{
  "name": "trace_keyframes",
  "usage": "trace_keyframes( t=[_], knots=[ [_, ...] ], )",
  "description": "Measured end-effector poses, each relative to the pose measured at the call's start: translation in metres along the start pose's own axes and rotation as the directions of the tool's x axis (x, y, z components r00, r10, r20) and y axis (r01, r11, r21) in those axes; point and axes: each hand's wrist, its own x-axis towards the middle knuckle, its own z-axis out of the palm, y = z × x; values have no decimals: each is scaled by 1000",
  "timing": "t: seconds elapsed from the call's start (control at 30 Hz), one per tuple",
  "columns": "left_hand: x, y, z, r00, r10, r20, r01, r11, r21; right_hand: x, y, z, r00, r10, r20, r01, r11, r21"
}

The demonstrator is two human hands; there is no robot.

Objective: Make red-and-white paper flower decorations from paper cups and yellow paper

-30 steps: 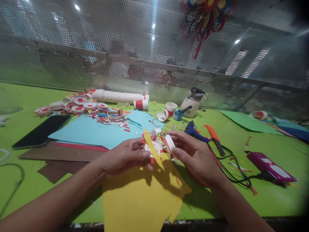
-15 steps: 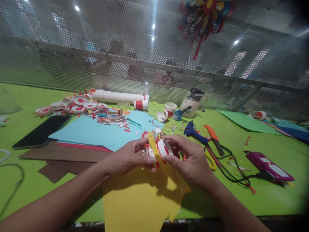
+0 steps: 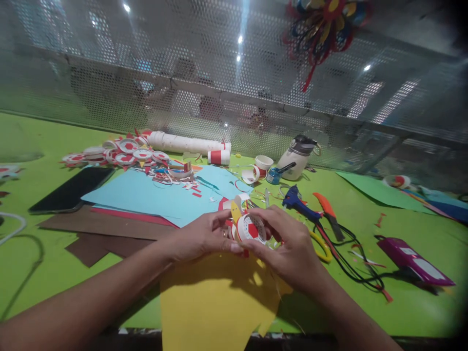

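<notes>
Both hands grip one small paper-cup craft (image 3: 251,229), a white round cup bottom with a red shape inside its rim and a yellow paper strip (image 3: 236,211) standing up on its left. My left hand (image 3: 214,234) pinches the craft's left side between thumb and fingers. Curled round the right side of the rim is my right hand (image 3: 283,236), its thumb at the bottom edge. The craft's back is hidden by the fingers. Beneath the hands lies a yellow paper sheet (image 3: 215,302), and light blue sheets (image 3: 146,197) lie behind them.
A pile of red-and-white discs (image 3: 127,151) sits at back left beside stacked white cups (image 3: 186,143). A black phone (image 3: 73,189) lies left. To the right are a blue glue gun (image 3: 300,204), an orange-handled cutter (image 3: 327,212), black cables and a purple box (image 3: 415,261).
The craft has turned so that its open round face with the red shape now shows toward me. The view has shifted slightly, and both hands keep their hold.
</notes>
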Motion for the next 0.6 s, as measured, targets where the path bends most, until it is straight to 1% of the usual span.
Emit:
trace_keyframes(
  t=[0.13,0.3,0.6],
  knots=[
    [0,-2,-1,1000,15,10,-14,1000,-22,0,0,0,1000,9,17,-9,1000,-17],
    [1,-2,-1,1000,-3,-16,3,999,-45,0,0,0,1000,8,27,-8,999,-31],
    [-1,0,1,998,48,-45,-47,999,23,-1,1,0,999,12,36,-12,1000,-9]
  ],
)
